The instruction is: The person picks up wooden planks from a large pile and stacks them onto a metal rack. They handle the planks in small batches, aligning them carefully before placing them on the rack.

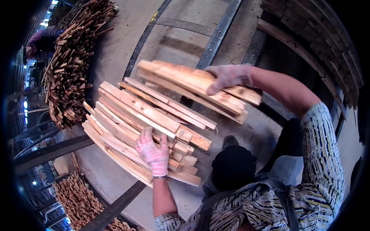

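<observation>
In a knit glove with pink patches, my left hand (151, 151) lies on a loose pile of wooden boards (133, 111), its fingers spread over their top faces. The boards lie roughly side by side with uneven ends, and some rest on others. My right hand (230, 79), gloved too, is closed around a bundle of wooden planks (185, 82) to the right of the pile. The thumb presses on the top plank while the other fingers are partly hidden. These planks look slightly blurred and sit apart from the pile.
Dark metal rails (219, 32) run beneath and beyond the boards over a concrete floor (189, 11). Stacked lumber (320, 42) stands at the far right. A big heap of thin wood strips (71, 65) is at left, with another person's sleeve (40, 38) beside it. More wood pieces (83, 202) lie lower left.
</observation>
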`<state>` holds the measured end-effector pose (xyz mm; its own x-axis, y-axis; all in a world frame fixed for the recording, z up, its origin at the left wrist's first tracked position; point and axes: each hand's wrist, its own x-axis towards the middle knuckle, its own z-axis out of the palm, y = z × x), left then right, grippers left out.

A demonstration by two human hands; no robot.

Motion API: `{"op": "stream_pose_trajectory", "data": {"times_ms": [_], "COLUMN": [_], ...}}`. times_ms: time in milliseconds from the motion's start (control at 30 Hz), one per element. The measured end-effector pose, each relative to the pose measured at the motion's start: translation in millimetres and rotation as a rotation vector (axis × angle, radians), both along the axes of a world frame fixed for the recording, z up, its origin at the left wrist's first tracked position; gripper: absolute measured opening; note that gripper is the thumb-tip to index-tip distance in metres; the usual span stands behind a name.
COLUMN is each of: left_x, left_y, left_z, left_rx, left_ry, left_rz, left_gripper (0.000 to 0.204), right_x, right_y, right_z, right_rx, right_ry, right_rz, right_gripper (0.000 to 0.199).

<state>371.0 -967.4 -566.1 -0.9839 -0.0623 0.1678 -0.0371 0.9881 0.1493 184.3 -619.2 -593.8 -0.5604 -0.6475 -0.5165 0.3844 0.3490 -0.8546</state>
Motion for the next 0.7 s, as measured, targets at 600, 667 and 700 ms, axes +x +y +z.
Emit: {"op": "stream_pose_trajectory", "data": {"times_ms": [600, 667, 700], "left_x": [-9, -8, -21], "left_y": [204, 201, 210], "left_z": [-6, -28, -36], "left_rx": [1.658, 1.477, 1.431], "left_ry": [-0.554, -0.66, -0.654], "left_rz": [0.25, 0.176, 0.144], "left_gripper": [0.093, 0.089, 0.087], "right_x": [132, 141, 144], "right_y": [101, 104, 99], "right_z": [-63, -61, -60], "right_rx": [-0.374, -0.282, -0.214], "right_ry": [-0.351, -0.2, -0.082], "right_rz": [-0.393, -0.375, -0.365], "right_gripper": [0.093, 0.093, 0.094]}}
